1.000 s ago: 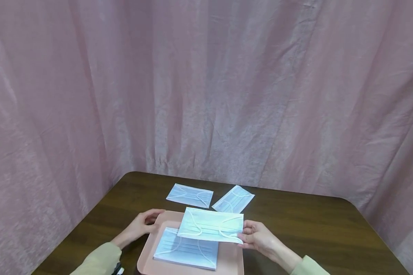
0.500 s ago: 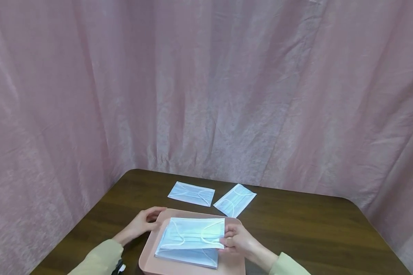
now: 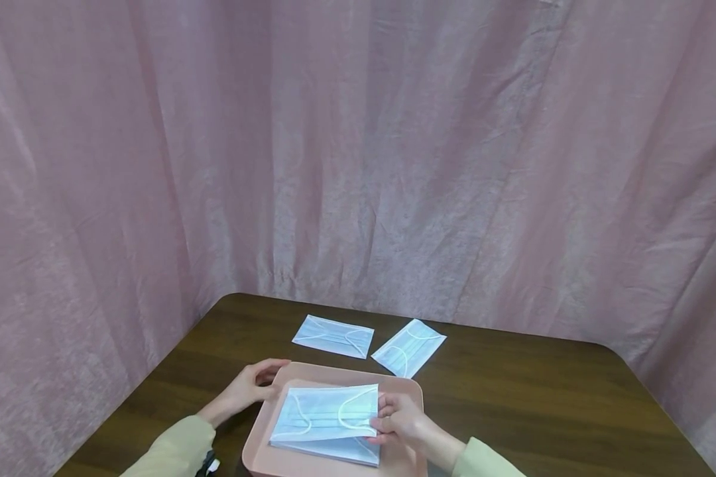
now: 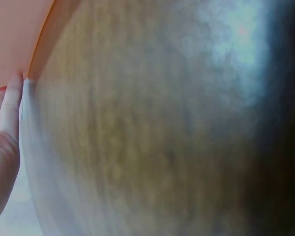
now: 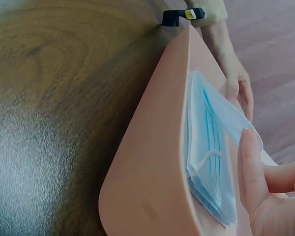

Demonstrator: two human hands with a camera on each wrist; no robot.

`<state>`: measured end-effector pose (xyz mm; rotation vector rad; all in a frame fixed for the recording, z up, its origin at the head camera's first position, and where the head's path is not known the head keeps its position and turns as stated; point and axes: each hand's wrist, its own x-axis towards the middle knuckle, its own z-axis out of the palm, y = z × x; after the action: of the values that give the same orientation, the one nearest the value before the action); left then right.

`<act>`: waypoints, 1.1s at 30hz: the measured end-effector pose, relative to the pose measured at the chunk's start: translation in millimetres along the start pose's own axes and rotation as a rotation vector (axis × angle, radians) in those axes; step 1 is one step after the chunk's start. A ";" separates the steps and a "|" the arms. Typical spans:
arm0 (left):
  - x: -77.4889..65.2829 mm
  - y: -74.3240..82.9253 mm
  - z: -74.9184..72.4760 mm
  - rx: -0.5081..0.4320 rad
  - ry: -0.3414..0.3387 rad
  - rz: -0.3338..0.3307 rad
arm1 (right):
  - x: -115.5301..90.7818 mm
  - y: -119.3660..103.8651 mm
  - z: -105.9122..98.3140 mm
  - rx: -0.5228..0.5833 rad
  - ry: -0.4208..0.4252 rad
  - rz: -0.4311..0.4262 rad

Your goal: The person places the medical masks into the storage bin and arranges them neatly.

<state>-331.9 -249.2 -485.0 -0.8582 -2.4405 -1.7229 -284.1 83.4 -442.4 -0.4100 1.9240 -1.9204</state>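
My right hand (image 3: 401, 420) pinches the right edge of a light blue face mask (image 3: 325, 412) with white ear loops. That mask lies over a stack of face masks (image 5: 209, 147) inside a pink tray (image 3: 334, 467), its right side lifted a little off the stack. My left hand (image 3: 247, 391) rests at the tray's far left corner, fingers along the rim. In the left wrist view, the fingers (image 4: 12, 105) touch the tray's outer wall (image 4: 14, 39).
Two more face masks lie flat behind the tray on the dark wooden table (image 3: 525, 391): one mask (image 3: 334, 336) on the left, another mask (image 3: 409, 348) angled on the right. A pink curtain (image 3: 358, 165) hangs behind the table.
My right hand has brought the pinched mask left and down, from above the tray's right side onto the stack. My left hand has stayed at the tray's corner.
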 end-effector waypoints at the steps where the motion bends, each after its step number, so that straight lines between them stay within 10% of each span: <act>1: 0.2 -0.1 0.2 0.002 -0.001 0.000 | -0.5 0.3 0.0 -0.010 0.004 0.002; 33: -3.9 0.9 -3.8 -0.001 0.010 -0.093 | -7.6 -1.0 0.8 -0.390 0.108 0.060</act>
<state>-329.2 -253.9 -484.1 -0.7456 -2.5110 -1.7526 -277.1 86.2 -441.0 -0.3559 2.3602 -1.5540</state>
